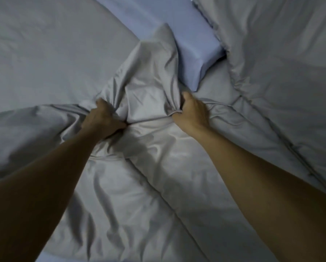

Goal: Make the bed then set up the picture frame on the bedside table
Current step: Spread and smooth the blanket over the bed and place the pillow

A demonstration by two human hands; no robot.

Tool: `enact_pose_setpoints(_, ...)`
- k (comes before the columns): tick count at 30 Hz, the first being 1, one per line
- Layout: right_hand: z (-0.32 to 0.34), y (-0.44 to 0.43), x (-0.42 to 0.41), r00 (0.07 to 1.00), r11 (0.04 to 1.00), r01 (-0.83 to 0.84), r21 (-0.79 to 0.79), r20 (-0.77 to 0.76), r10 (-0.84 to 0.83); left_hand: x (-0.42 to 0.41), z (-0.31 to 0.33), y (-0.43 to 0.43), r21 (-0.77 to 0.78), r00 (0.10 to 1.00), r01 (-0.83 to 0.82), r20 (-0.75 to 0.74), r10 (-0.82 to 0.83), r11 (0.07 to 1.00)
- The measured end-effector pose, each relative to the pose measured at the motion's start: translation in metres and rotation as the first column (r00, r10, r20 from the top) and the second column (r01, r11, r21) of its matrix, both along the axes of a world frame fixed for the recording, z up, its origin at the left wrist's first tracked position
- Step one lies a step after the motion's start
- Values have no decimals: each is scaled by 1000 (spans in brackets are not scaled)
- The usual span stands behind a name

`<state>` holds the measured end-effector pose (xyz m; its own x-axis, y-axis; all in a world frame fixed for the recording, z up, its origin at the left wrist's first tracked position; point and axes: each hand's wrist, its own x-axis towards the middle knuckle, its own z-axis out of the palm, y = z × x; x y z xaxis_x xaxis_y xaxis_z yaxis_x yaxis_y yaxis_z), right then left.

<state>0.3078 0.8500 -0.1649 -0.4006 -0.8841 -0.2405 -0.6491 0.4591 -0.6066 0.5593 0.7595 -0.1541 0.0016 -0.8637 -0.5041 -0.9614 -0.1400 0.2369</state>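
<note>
L hand [103,121] fist clenched | R hand [191,112] fingers curled tight | arms extended

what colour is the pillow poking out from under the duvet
Pale lavender-blue, plain, no pattern; the head view shows the pillow.

grey duvet [158,167] of smooth woven cloth with a soft satin sheen, creased and bunched into folds near its middle. pale blue-lilac sheet [196,53] beneath, at the top edge of the bed, a matt cloth pulled flat and smooth, almost free of wrinkles.
</note>
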Motion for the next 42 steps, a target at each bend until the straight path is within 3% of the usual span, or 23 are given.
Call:
enact_pose_setpoints(3,14,18,3,998,998,-11,-69,-65,6,1,23,15,-19,995,90,45,-89,996)
enact_pose_setpoints(7,38,61,13,971,964,-216,-155,-132,197,15,49,43,-186,888,445,220,-404,876)
enact_pose_setpoints(9,51,85,21,938,932,-342,-122,9,345,29,59,61,-251,832,555,166,-530,793)
enact_pose_setpoints(10,61,98,27,930,940,-333,-76,137,341,38,63,73,-272,798,599,134,-587,753)
enact_pose_setpoints(13,90,134,55,909,997,23,68,413,-49,67,81,115,-311,719,668,40,-694,675)
enact_pose_setpoints(16,121,175,87,882,959,270,88,377,-283,101,98,163,-360,613,729,-34,-790,582)
enact_pose_setpoints(19,149,229,119,897,956,284,73,331,-292,134,112,212,-311,567,778,-28,-823,546)
enact_pose_setpoints(25,195,352,174,873,932,360,-36,367,-323,186,132,289,-58,653,752,-74,-754,657)
enact_pose_setpoints(29,219,428,201,849,941,327,93,407,-335,195,142,334,-35,635,772,-6,-773,635)
enact_pose_setpoints(34,235,525,226,752,905,362,224,503,-425,194,173,388,-173,400,917,368,-839,360)
enact_pose_setpoints(36,241,562,234,719,894,376,243,532,-447,198,185,407,-236,340,935,379,-861,265)
enact_pose_setpoints(39,243,612,243,747,895,337,291,497,-443,206,189,432,-296,160,954,345,-925,55)
enact_pose_setpoints(41,242,643,247,793,895,295,336,436,-425,214,187,454,-226,71,974,266,-961,9)
enact_pose_setpoints(42,242,658,248,805,894,274,356,423,-415,220,186,467,-171,73,985,205,-976,38)
